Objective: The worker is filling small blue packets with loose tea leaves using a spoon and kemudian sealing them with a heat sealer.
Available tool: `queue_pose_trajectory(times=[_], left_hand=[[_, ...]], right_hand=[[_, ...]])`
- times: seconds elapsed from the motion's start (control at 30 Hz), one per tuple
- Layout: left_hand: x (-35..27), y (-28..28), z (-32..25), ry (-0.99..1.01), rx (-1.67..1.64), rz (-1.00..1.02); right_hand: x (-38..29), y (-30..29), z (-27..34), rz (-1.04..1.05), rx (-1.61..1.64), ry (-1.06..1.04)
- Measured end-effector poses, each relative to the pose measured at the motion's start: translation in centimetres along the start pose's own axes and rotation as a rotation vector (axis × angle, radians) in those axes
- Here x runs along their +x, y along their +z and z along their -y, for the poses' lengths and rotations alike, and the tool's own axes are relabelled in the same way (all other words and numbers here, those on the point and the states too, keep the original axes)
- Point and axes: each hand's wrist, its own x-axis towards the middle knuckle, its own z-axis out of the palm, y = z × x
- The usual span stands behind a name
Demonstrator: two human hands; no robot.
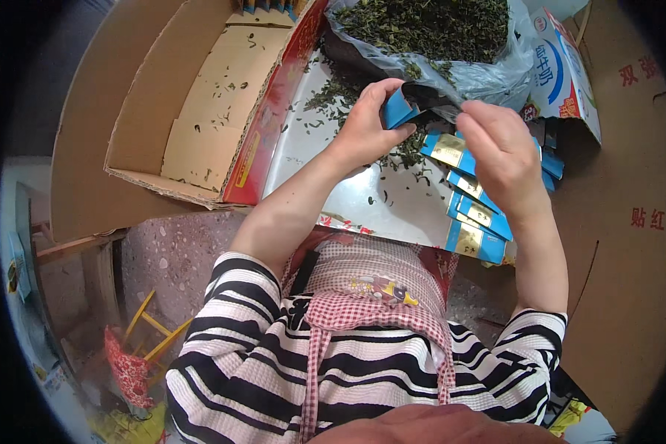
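Observation:
My left hand (366, 122) grips a small blue packet (398, 108) near the tray's middle. My right hand (502, 150) pinches the edge of the clear plastic bag (466, 83), close to the packet's mouth; whether it also touches a part of the packet, I cannot tell. The bag is full of dark dried leaves, likely tea (422, 28). Loose leaves lie on the pale tray (311, 177) beneath my hands. Several blue and gold packets (469, 238) overlap at the tray's right side, partly under my right hand and wrist.
An open cardboard box (200, 111) with scattered leaves and upright packets at its far end stands left. A milk carton box (566, 72) stands at the right, on brown cardboard (616, 250). A yellow-framed stool with a red patterned cover (127, 369) is at lower left.

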Motion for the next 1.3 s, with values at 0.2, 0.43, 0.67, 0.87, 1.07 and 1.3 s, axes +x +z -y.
queue_pose_trajectory(times=[0.2, 0.43, 0.67, 0.87, 1.07, 1.3], left_hand=[[-0.2, -0.4, -1.4, 0.313, 0.137, -0.124], [-0.1, 0.1, 0.0, 0.185, 0.275, -0.048], [-0.1, -0.2, -0.2, 0.189, 0.202, -0.171], [0.0, -0.3, 0.6, 0.347, 0.481, -0.238], [0.2, -0.2, -0.1, 0.296, 0.603, -0.269], [0.0, 0.0, -0.6, 0.159, 0.607, -0.29]], right_hand=[[-2.5, -0.2, 0.7, -0.27, 0.071, 0.333], [-6.0, 1.4, 2.2, -0.279, 0.434, 0.827], [-9.1, 2.9, 7.1, -0.434, 0.8, 1.189], [-11.4, 6.4, 10.6, -0.319, 0.925, 1.254], [-12.1, 8.4, 11.0, -0.348, 0.875, 1.274], [-13.1, 9.5, 11.8, -0.38, 0.949, 1.297]])
